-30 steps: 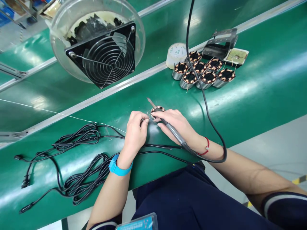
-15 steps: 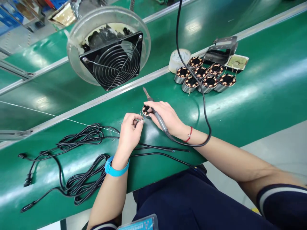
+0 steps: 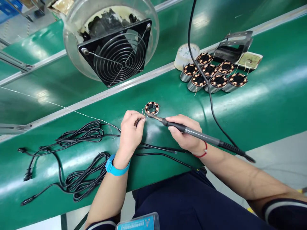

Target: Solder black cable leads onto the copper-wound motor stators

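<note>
My right hand (image 3: 187,132) is closed around a soldering iron (image 3: 201,134), whose tip points left at the near edge of a motor stator (image 3: 152,108). Copper coils ring this stator, which stands on the green bench with thin wire ends on its left side. In a pinch, my left hand (image 3: 131,129) grips the end of a black cable, its fine wire ends close to the iron's tip. Whether the tip touches them I cannot tell. A thin pale wire (image 3: 76,111), looking like solder, runs from the left towards my left hand.
Coiled black cables (image 3: 88,175) lie on the left of the bench (image 3: 271,105). A caged fan (image 3: 122,60) stands before a clear tub at the back. Several stators (image 3: 218,81), a tape roll (image 3: 185,56) and an iron stand (image 3: 233,48) are at right. The iron's cord (image 3: 211,99) hangs across.
My right hand has moved right and down from the stator, and the iron has turned so that its tip now points left to the wire ends. My left hand keeps its pinch.
</note>
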The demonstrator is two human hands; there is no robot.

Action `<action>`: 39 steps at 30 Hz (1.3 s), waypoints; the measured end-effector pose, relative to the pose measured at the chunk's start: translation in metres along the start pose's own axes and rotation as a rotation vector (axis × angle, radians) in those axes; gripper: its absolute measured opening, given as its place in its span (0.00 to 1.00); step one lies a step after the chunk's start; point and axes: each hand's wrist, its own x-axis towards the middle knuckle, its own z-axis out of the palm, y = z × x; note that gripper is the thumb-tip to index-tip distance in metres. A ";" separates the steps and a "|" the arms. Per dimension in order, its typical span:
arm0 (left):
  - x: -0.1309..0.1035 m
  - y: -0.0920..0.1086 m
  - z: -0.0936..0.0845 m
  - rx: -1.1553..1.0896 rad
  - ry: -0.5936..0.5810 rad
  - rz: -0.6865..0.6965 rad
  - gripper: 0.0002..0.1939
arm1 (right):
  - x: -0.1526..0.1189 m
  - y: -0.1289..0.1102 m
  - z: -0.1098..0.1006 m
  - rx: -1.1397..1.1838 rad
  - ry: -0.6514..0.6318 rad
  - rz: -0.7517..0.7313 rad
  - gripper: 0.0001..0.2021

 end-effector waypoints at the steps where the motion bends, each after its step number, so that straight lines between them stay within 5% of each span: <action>1: 0.000 0.000 0.000 0.003 0.000 -0.003 0.05 | 0.000 0.001 0.000 -0.011 0.009 0.001 0.07; 39: 0.003 -0.001 0.001 0.072 0.013 -0.010 0.06 | -0.003 0.004 0.000 -0.019 0.046 0.063 0.06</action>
